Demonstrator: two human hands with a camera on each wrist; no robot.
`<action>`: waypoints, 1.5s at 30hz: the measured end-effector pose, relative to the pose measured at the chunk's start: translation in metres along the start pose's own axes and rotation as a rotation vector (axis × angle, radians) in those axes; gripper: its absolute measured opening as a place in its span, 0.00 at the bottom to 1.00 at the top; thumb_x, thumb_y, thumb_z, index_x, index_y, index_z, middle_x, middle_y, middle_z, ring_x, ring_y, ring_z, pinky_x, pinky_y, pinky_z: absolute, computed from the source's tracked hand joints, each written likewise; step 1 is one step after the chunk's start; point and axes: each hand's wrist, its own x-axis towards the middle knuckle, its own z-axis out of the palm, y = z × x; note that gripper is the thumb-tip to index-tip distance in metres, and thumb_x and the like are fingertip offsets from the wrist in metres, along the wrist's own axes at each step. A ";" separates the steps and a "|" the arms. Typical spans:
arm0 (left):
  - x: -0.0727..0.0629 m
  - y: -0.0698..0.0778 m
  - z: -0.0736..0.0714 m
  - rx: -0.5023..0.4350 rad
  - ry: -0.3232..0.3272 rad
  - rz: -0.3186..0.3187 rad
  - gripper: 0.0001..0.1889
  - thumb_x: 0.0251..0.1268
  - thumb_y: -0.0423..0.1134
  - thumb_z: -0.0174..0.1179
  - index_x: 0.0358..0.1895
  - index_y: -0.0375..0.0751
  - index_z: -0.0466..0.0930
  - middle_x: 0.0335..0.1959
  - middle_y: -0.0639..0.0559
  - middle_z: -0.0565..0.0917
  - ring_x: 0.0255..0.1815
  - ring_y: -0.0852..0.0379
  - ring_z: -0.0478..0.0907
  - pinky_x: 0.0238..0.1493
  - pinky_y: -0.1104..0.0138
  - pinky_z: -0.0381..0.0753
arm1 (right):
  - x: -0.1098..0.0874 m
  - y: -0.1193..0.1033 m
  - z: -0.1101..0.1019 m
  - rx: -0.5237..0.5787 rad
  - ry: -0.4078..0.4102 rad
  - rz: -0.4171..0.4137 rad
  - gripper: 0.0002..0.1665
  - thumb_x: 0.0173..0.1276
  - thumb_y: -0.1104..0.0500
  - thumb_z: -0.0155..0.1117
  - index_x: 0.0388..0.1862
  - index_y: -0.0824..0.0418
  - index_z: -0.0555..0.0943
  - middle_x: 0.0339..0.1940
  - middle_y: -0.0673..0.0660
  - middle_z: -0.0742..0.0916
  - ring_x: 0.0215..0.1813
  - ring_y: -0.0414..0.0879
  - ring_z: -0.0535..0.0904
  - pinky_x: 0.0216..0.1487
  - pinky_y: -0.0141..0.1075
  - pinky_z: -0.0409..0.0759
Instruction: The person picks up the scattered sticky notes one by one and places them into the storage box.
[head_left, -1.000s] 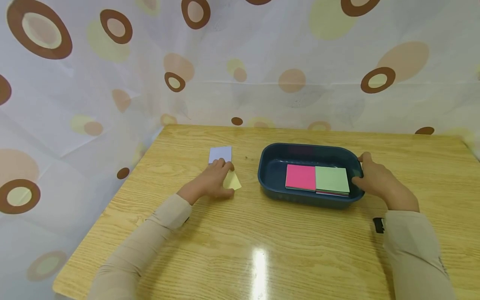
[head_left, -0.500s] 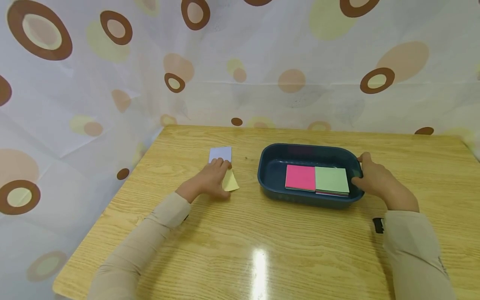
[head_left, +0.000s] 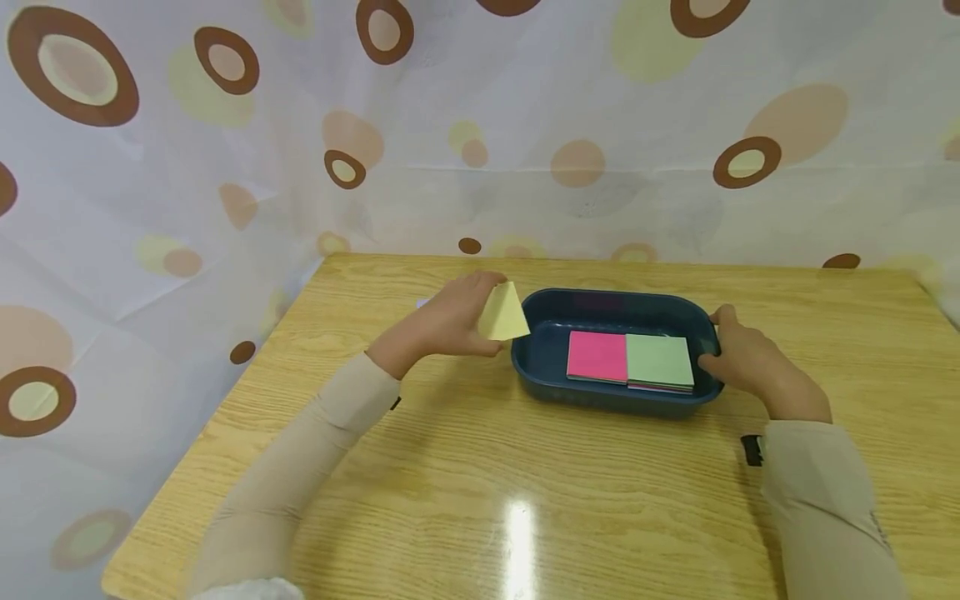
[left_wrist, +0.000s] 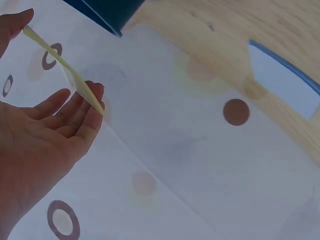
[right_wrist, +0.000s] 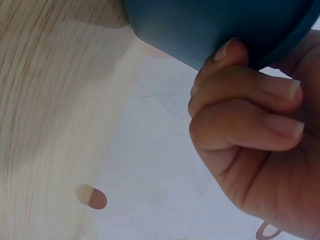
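My left hand [head_left: 457, 318] grips a thin yellow sticky note pad [head_left: 504, 313] by opposite edges, thumb on one side and fingertips on the other. The pad is tilted and raised off the table, at the left end of a dark blue plastic tub [head_left: 611, 400]. Inside the tub, a pink pad [head_left: 597, 356] lies side by side with a light green pad [head_left: 660, 361], each atop a small stack. My right hand [head_left: 757, 362] pinches the tub's right rim; in the right wrist view its curled fingers [right_wrist: 240, 125] press the tub's outer wall.
A pale lavender pad [left_wrist: 285, 77] lies on the wooden table [head_left: 420, 500] at the left, mostly hidden behind my left hand in the head view. A patterned curtain [head_left: 525, 108] hangs along the table's back and left edges.
My left hand has lifted the yellow pad off the table and carried it right, up to the tub's left end. The right hand keeps its hold on the rim.
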 end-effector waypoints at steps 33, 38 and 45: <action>0.124 0.066 0.071 0.240 -0.500 0.091 0.41 0.58 0.58 0.65 0.68 0.36 0.64 0.61 0.45 0.70 0.55 0.55 0.68 0.57 0.68 0.68 | -0.001 0.001 0.001 -0.004 0.013 -0.004 0.36 0.70 0.63 0.52 0.62 0.82 0.45 0.21 0.61 0.77 0.24 0.50 0.73 0.29 0.42 0.70; 0.125 0.066 0.074 0.251 -0.506 0.097 0.41 0.58 0.58 0.65 0.68 0.36 0.65 0.59 0.46 0.70 0.54 0.56 0.67 0.56 0.68 0.68 | -0.001 0.000 0.001 0.001 0.008 -0.002 0.36 0.70 0.63 0.52 0.63 0.82 0.45 0.20 0.59 0.76 0.23 0.49 0.72 0.28 0.42 0.69; 0.126 0.063 0.081 0.259 -0.500 0.119 0.42 0.56 0.59 0.66 0.68 0.37 0.64 0.58 0.47 0.70 0.52 0.57 0.66 0.55 0.69 0.67 | -0.001 -0.001 0.001 -0.002 0.011 0.009 0.36 0.70 0.63 0.52 0.62 0.82 0.45 0.24 0.63 0.79 0.26 0.51 0.74 0.30 0.42 0.71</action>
